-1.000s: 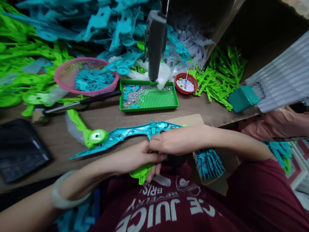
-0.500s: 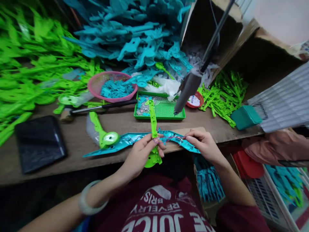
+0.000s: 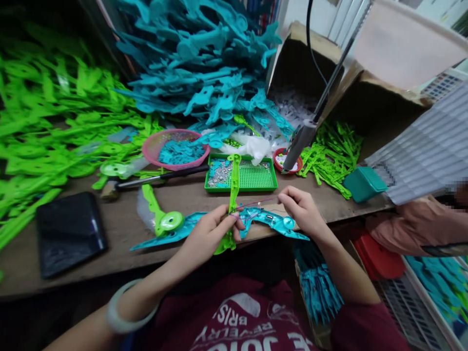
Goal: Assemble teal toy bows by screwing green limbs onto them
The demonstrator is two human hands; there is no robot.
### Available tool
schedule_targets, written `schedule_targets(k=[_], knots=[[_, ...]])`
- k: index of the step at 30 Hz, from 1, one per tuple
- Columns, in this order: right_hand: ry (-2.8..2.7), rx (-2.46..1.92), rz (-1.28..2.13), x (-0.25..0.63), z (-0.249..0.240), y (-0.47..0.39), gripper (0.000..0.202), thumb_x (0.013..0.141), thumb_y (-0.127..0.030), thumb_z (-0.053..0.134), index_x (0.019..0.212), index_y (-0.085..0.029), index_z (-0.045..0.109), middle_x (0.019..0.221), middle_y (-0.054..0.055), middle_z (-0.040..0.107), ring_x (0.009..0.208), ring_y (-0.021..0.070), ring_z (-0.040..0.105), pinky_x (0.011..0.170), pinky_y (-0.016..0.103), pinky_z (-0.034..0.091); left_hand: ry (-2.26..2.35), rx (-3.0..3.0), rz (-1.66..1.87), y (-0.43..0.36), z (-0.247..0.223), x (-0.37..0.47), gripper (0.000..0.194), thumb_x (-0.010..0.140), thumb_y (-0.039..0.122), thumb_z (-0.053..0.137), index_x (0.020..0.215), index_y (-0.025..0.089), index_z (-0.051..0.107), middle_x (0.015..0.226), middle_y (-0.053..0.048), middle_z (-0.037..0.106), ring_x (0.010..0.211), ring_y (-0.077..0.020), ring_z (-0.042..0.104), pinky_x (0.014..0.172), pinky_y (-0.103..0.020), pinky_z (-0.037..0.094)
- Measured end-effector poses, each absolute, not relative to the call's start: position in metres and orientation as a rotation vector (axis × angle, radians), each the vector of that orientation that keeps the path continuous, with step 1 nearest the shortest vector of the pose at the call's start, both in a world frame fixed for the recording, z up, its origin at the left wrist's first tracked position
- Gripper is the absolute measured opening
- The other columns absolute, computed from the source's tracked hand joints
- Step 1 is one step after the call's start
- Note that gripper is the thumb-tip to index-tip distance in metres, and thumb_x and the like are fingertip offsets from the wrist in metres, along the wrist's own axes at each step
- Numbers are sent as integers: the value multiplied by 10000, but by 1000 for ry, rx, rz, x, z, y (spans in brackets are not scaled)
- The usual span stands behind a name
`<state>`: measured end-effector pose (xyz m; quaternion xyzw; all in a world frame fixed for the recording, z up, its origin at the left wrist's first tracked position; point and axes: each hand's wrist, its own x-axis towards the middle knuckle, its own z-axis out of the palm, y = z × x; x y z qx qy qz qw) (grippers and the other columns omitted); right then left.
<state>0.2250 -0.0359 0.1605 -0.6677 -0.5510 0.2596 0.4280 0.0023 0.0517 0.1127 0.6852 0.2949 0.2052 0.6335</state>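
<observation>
Near the middle of the frame, the left hand (image 3: 219, 225) is pinching a long lime-green piece (image 3: 235, 183) around its lower part, its fingers closed on it. The piece is standing upright in the view, its upper end overlapping the green tray (image 3: 241, 189). To the right, the right hand (image 3: 302, 209) is closing its fingertips on thin reddish-purple wires (image 3: 258, 201), which are stretching between the two hands. The hands are staying apart from each other, over the front edge of the table (image 3: 122, 214).

Behind and below the left hand, a long teal shell (image 3: 283, 224) is lying on the table, its middle being hidden by that hand. A green arm with a round disc (image 3: 171, 221) is resting on the shell's left part, and small dark parts are showing inside its right part.

At left, a black flat device (image 3: 71, 234) is lying on the table. Left of the tray, a pink basket (image 3: 146, 152) is holding small teal pieces; right of it, a red basket (image 3: 275, 160) is sitting under a grey hanging tool (image 3: 300, 145). Teal parts (image 3: 212, 63) are piling up at upper centre, lime-green parts (image 3: 66, 112) at upper left. At the right edge, another person's pinkish sleeve or trouser leg (image 3: 409, 224) is showing; which one is unclear.
</observation>
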Motion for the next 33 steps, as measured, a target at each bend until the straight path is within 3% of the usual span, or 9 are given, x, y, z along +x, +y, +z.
schedule_targets(k=[6, 11, 16, 19, 21, 23, 26, 28, 33], knots=[[-1241, -1652, 817, 229, 151, -38, 316, 903, -465, 564, 748, -189, 569, 525, -71, 388, 497, 86, 351, 495, 237, 267, 566, 1361, 471, 48, 110, 1, 285, 932, 458, 568, 924, 175, 601, 693, 2, 670, 606, -134, 620, 625, -266, 475], [-1246, -1619, 1107, 245, 139, -21, 376, 851, -537, 600, 761, -173, 566, 513, -78, 405, 478, 74, 350, 463, 212, 255, 355, 1087, 426, 37, 112, 2, 457, 924, 413, 648, 1291, 197, 481, 753, 12, 696, 502, -111, 598, 509, -238, 449], [-1554, -1577, 1451, 237, 118, -25, 443, 889, -585, 546, 784, -159, 605, 620, -32, 496, 547, 98, 458, 522, 229, 404, 367, 921, 528, 39, 112, 6, 323, 883, 423, 703, 1068, 186, 585, 674, 46, 640, 445, -75, 521, 519, -230, 449], [-1763, -1614, 709, 224, 116, -36, 392, 946, -498, 529, 1098, -153, 638, 1017, 101, 627, 956, 218, 621, 849, 380, 543, 473, 1033, 524, 42, 113, 7, 271, 923, 441, 637, 892, 174, 602, 660, 33, 621, 543, -94, 552, 587, -236, 459], [-1840, -1529, 94, 218, 125, -41, 490, 938, -414, 597, 1358, -178, 507, 1336, 169, 547, 1284, 282, 509, 1063, 474, 457, 543, 1177, 485, 43, 114, 9, 306, 956, 454, 571, 839, 173, 604, 646, 22, 616, 595, -109, 562, 623, -242, 451], [-2044, -1379, -183, 217, 140, -40, 535, 939, -350, 627, 1420, -199, 448, 1397, 163, 545, 1381, 292, 430, 1119, 495, 400, 565, 1308, 451, 42, 117, 11, 318, 966, 458, 532, 829, 179, 603, 633, 19, 615, 606, -120, 558, 639, -253, 443], [-2340, -1187, -197, 223, 158, -33, 245, 1000, -271, 541, 1226, -196, 599, 1017, 79, 705, 1098, 235, 588, 983, 425, 462, 543, 1422, 421, 38, 122, 14, 324, 959, 457, 503, 796, 191, 589, 622, 14, 615, 600, -131, 555, 641, -268, 443], [-2398, -1119, -31, 229, 165, -29, 199, 1033, -266, 479, 1071, -181, 655, 801, 28, 659, 840, 167, 590, 806, 320, 486, 529, 1429, 386, 35, 126, 14, 331, 960, 458, 482, 788, 194, 584, 606, 13, 608, 592, -135, 554, 630, -270, 442], [-2343, -1236, 186, 234, 175, -26, 248, 1041, -306, 469, 940, -167, 647, 778, 11, 579, 717, 122, 531, 634, 241, 419, 493, 1411, 261, 29, 126, 13, 353, 961, 481, 469, 788, 191, 572, 576, 19, 585, 561, -125, 548, 615, -261, 445]])
